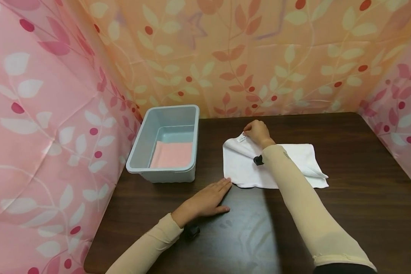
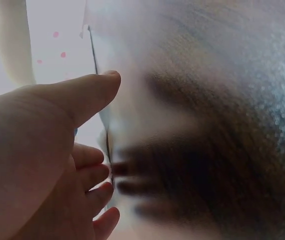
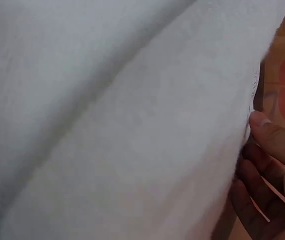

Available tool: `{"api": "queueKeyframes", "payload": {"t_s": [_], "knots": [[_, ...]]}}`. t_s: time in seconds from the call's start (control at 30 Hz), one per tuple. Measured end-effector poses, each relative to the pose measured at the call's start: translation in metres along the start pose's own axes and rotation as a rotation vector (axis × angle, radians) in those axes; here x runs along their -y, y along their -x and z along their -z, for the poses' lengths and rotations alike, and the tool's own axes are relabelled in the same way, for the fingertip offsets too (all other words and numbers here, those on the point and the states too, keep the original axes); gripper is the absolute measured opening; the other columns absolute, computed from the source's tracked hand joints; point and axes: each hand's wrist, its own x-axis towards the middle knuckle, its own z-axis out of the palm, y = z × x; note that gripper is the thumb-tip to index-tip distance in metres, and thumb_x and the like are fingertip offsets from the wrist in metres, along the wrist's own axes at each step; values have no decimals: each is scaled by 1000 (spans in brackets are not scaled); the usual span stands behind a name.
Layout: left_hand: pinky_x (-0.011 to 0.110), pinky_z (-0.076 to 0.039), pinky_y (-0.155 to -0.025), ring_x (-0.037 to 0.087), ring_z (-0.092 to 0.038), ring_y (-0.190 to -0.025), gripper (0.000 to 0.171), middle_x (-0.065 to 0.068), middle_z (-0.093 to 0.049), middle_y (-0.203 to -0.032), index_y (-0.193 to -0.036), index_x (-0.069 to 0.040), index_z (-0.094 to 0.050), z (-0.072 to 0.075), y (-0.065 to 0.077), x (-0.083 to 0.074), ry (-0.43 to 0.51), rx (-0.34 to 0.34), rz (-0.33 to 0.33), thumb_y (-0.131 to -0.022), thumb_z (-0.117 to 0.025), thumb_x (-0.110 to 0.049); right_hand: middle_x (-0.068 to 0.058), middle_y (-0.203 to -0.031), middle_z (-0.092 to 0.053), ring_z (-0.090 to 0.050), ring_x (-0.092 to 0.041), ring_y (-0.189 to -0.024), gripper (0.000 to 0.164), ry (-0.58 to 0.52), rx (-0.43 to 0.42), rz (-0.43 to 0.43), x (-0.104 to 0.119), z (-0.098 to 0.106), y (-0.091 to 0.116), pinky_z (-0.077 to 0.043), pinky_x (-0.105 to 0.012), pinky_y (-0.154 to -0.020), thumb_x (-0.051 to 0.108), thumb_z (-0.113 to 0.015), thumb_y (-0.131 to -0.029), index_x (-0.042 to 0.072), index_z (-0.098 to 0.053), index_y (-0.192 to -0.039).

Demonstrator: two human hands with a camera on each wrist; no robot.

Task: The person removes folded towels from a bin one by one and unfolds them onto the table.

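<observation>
A white towel (image 1: 246, 171) lies folded on the dark wooden table, its far left corner raised. My right hand (image 1: 258, 133) pinches that corner beside a small printed label (image 1: 241, 137). In the right wrist view the towel (image 3: 132, 125) fills most of the picture, and thumb and fingers of the right hand (image 3: 270, 170) hold its edge. My left hand (image 1: 209, 198) lies flat on the table with its fingers straight, fingertips at the towel's near left corner. The left wrist view shows the left hand (image 2: 42, 145) with its thumb spread away from the fingers.
A light blue-grey plastic bin (image 1: 162, 176) stands left of the towel, with a folded pink cloth (image 1: 172, 155) on its bottom. The table (image 1: 363, 213) is dark wood with a glossy patch in front. Floral curtains (image 1: 226, 57) hang behind it and at both sides.
</observation>
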Motion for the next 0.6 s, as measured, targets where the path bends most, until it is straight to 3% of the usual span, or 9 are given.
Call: {"api": "queueKeyframes", "payload": {"t_s": [0.1,0.3,0.47,0.6], "knots": [[41,-28,-124,23,-17,-156,83,9,-15,-168,-159,-6,-18,0,0,0,1,-5,1,-98,-55,-50,-18,-112,-74,-64,-34,-109,23,19,11,41,3,10,0,-50,-50,-98,16,-73,-89,4,-76,-108],[41,-28,-124,24,-17,-156,87,10,-16,-167,-159,-6,-15,2,-5,-5,2,-10,16,-97,-56,-52,-18,-109,-75,-69,-34,-99,27,-15,33,151,-3,51,17,-56,-46,-87,16,-76,-87,3,-75,-110],[40,-26,-125,25,-14,-157,90,10,-12,-168,-159,-6,-13,3,-12,-5,-22,-50,2,-96,-58,-52,-12,-107,-77,-71,-21,-91,28,-45,64,154,-22,84,54,-54,-25,-73,24,-77,-87,12,-77,-112],[39,-23,-126,25,-12,-157,90,10,-9,-169,-159,-5,-13,4,-16,-4,-18,-49,-16,-96,-57,-52,-11,-108,-77,-70,-7,-86,31,-47,86,127,-42,107,92,-52,-17,-68,28,-76,-87,13,-76,-114]]}}
